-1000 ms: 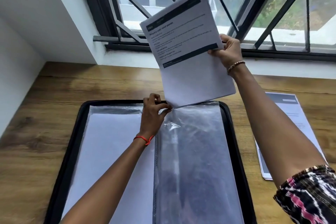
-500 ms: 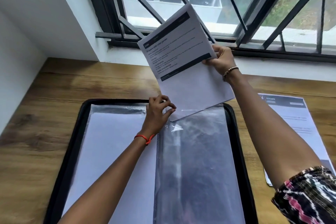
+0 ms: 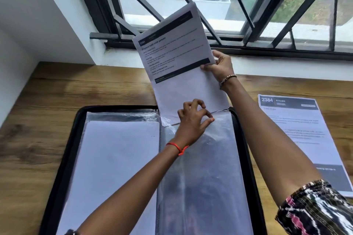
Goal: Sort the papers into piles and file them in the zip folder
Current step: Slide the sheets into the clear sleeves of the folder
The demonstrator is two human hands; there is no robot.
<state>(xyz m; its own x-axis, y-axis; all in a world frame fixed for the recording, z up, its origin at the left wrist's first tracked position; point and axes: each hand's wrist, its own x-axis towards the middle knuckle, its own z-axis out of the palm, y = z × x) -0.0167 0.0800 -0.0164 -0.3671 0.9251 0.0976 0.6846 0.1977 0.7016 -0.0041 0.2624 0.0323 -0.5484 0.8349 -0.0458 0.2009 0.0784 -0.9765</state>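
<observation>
Head view, right grip point(image 3: 219, 66) holding printed papers point(image 3: 177, 59) tilted by their right edge, left grip point(image 3: 193, 118) pinching far edge of clear sleeve point(image 3: 206, 177), open zip folder point(image 3: 63, 158) on desk point(image 3: 38, 120).

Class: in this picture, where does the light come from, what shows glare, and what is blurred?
Head view: daylight comes through the black-barred window; the clear plastic sleeve reflects pale glare; small print on the held white printed sheet is blurred.
</observation>
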